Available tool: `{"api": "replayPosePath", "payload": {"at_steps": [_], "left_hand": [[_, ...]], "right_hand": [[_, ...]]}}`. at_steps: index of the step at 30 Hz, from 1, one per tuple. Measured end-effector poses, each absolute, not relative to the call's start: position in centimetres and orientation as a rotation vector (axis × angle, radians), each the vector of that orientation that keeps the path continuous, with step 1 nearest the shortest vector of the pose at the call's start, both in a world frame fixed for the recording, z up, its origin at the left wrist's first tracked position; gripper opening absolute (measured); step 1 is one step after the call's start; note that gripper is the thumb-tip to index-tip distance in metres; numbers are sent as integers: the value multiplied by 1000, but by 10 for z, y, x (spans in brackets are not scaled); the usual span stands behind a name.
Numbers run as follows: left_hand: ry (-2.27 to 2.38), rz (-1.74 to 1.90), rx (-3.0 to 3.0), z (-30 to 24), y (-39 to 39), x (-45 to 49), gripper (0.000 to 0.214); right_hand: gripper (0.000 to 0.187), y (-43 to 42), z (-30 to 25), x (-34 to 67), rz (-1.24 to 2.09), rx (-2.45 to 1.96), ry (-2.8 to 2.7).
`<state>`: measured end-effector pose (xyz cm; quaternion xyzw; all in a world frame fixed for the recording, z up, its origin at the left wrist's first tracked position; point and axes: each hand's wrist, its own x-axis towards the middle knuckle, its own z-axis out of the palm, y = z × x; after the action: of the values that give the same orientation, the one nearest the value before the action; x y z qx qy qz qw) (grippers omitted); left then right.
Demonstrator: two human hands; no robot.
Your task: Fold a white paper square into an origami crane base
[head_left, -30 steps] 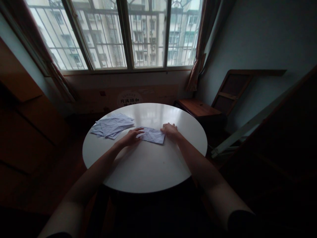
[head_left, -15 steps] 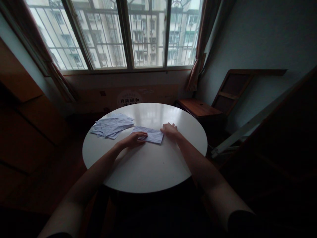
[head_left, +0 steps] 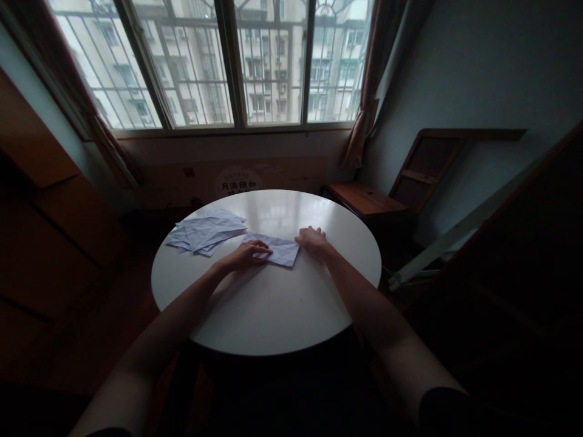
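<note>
A creased white sheet of paper (head_left: 285,252), seemingly folded, lies on the round white table (head_left: 273,315) in front of me. My left hand (head_left: 248,255) rests over its left part, with fingers stretched across the top and the thumb apart, nearer me. At the upper right corner of the sheet is my right hand (head_left: 312,240), its fingers bent and the thumb side touching the paper's edge; its fingertips are partly hidden. To the left, a loose pile of similar creased papers (head_left: 204,230) spreads over the table.
Beyond the table, a wooden stool or low bench (head_left: 364,197) stands at the back right, with a wooden frame (head_left: 428,161) leaning by the wall. A barred window (head_left: 268,67) fills the far side. Wooden cabinets (head_left: 31,145) line the left.
The sheet has shifted slightly left and toward me at its right end. My left fingers have moved a little over it; my right hand has stayed nearly still.
</note>
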<state>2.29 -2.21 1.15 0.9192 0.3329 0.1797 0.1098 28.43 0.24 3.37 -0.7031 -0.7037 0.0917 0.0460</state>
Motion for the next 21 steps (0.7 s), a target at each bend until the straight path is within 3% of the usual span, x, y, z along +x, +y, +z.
{"api": "replayPosePath", "payload": {"at_steps": [21], "left_hand": [[1080, 309, 2696, 12, -32, 29, 49]], "right_hand": [[46, 10, 27, 285, 272, -2153, -2146]]}}
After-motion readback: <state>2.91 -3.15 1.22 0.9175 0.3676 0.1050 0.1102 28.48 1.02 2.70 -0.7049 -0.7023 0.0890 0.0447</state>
